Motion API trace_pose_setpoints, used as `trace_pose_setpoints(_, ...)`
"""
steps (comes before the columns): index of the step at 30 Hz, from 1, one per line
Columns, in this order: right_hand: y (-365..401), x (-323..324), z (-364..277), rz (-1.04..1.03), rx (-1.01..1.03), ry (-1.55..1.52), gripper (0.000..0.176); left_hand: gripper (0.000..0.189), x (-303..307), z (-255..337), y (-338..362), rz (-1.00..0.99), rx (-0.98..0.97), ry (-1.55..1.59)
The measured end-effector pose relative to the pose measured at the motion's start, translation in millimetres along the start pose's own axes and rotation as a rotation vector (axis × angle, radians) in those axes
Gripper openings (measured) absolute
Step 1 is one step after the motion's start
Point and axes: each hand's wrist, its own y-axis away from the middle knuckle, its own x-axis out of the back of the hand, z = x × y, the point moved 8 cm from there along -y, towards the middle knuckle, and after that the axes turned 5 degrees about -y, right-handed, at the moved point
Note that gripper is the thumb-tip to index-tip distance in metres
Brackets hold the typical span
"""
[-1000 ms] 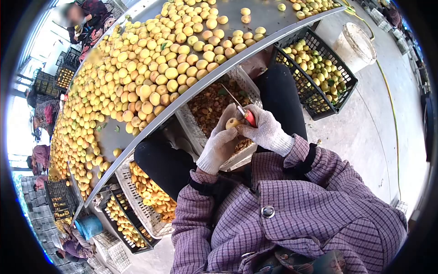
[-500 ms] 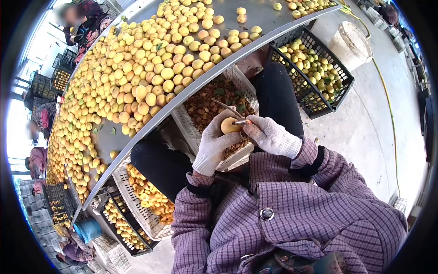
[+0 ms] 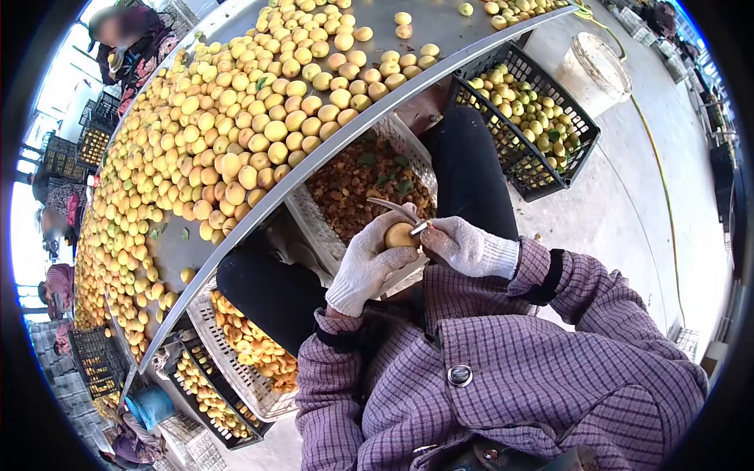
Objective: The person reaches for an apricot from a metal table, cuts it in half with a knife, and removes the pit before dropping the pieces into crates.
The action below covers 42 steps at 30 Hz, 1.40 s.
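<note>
My left hand (image 3: 367, 263), in a white knitted glove, has its fingers wrapped round a yellow apricot (image 3: 401, 235). My right hand (image 3: 470, 248), gloved the same way, grips a small curved knife (image 3: 393, 209). Its thin blade arcs above the apricot and the left fingers, while a shiny metal collar (image 3: 421, 228) shows by the right thumb. Both hands meet over a white crate (image 3: 318, 231) between my knees, which holds brown apricot stones (image 3: 360, 179) and some green leaves.
A metal-edged table (image 3: 259, 213) heaped with apricots (image 3: 236, 133) spans the front left. Halved apricots fill a white basket (image 3: 206, 330) by my left knee. Beyond my right knee stand a black crate of greenish apricots (image 3: 522, 110) and a white bucket (image 3: 594, 74). People sit across the table.
The knife blade has swung up and stands out more above the apricot. Both hands stay close together around it. The whole view has shifted slightly.
</note>
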Motion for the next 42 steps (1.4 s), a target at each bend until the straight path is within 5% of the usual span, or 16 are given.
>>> trace_pose_setpoints(5, -4.0, -0.2, -4.6, 0.075, 0.110, 0.273, 0.024, 0.056, 1.3, -6.8, -2.3, -0.003, -0.018, 0.036)
trace_pose_setpoints(7, -10.3, 5.1, -10.5, 0.116, 0.089, 0.760, 0.026, 0.057, 7.3, -11.1, -3.9, 0.049, -0.047, -0.031)
trace_pose_setpoints(9, -18.6, 9.9, -23.1, 0.138, 0.086, 0.926, 0.028, 0.055, 5.2, -15.0, -8.3, 0.063, -0.044, 0.047)
trace_pose_setpoints(11, -33.5, 15.3, -29.2, 0.181, 0.140, 1.002, 0.028, 0.054, 8.1, -22.0, -11.2, 0.176, 0.013, 0.449)
trace_pose_setpoints(14, -30.6, 31.9, -43.4, 0.451, 0.321, 0.843, 0.029, 0.054, 13.3, -6.1, -8.8, 0.239, -0.072, 0.472)
trace_pose_setpoints(18, -16.1, 22.8, -27.2, 0.285, 0.116, 0.370, 0.028, 0.058, 23.4, -8.7, -5.5, 0.211, -0.167, 0.584)
trace_pose_setpoints(26, -0.8, 2.5, -16.9, 0.186, 0.147, 0.355, 0.025, 0.065, 15.6, -4.4, -8.3, 0.063, -0.191, 0.733)
trace_pose_setpoints(29, 0.9, 2.4, -17.1, 0.160, 0.002, 0.372, 0.029, 0.065, 16.1, -6.0, -8.3, 0.071, -0.191, 0.722)
trace_pose_setpoints(42, -0.3, -4.0, -4.0, 0.113, -0.034, 0.357, 0.032, 0.070, 14.7, -6.6, -9.7, 0.145, -0.185, 0.675)
